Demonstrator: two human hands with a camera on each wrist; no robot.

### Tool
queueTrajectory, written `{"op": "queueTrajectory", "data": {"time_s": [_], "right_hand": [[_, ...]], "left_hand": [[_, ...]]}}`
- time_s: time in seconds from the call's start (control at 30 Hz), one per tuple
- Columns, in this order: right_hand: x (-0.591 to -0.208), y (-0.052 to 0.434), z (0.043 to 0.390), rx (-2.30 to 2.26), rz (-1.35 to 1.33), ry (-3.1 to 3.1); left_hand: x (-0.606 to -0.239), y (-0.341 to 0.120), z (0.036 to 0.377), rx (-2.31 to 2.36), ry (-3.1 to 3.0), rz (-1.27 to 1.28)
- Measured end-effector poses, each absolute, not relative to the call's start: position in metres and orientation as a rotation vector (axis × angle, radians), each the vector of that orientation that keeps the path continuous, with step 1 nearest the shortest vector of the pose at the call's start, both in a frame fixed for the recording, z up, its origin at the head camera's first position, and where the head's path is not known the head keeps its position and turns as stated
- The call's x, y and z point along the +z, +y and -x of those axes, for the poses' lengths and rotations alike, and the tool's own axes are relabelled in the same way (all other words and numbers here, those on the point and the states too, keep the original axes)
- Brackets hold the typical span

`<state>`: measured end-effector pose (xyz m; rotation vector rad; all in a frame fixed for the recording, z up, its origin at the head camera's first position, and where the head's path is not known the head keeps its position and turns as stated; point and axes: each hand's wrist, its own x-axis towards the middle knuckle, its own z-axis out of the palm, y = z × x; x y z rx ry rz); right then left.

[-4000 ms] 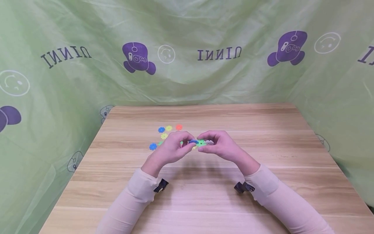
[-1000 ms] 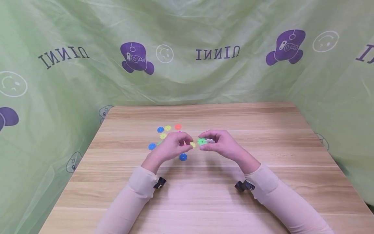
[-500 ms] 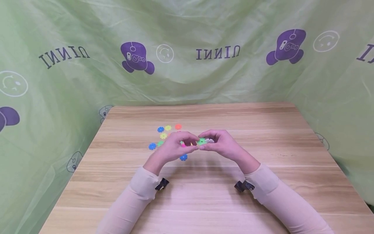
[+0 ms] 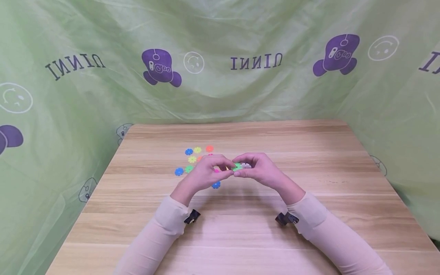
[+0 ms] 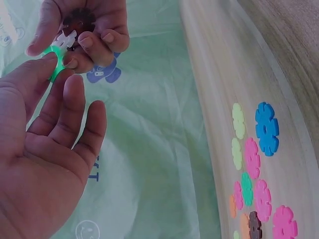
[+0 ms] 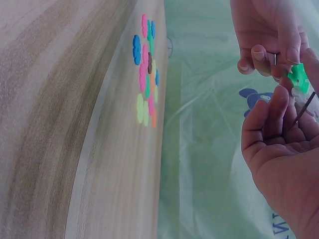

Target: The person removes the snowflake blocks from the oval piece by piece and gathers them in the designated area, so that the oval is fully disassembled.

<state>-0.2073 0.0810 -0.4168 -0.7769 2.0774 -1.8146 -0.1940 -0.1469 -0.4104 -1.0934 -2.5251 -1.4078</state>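
Above a wooden table, a person's right hand pinches a small cluster of toothed plastic discs: a green disc at its left end, a white disc behind it, and a dark brown disc tucked into the palm, seen only from the left wrist. The cluster's long axis runs left to right, its green end pointing at the left hand. That hand meets it from the left, thumb and forefinger tips on the green disc's rim, the other 3 fingers loosely extended and holding nothing; whether the tips truly grip the disc cannot be told. Both hands hover clear of the tabletop. Directly beneath them lies a blue disc, and beyond the left hand a scatter of loose discs in blue, yellow, orange, pink and green lies flat on the wood. A green printed cloth hangs behind. Nothing stands between the 2 hands.
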Motion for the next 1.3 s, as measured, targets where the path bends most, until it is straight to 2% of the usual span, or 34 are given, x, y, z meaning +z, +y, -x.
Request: {"op": "queueTrajectory", "data": {"time_s": [1.3], "right_hand": [[-0.4148, 0.0821, 0.2068, -1.878, 0.730, 2.176]], "left_hand": [[-0.4125, -0.1529, 0.1919, -1.539, -2.451, 0.950]]}}
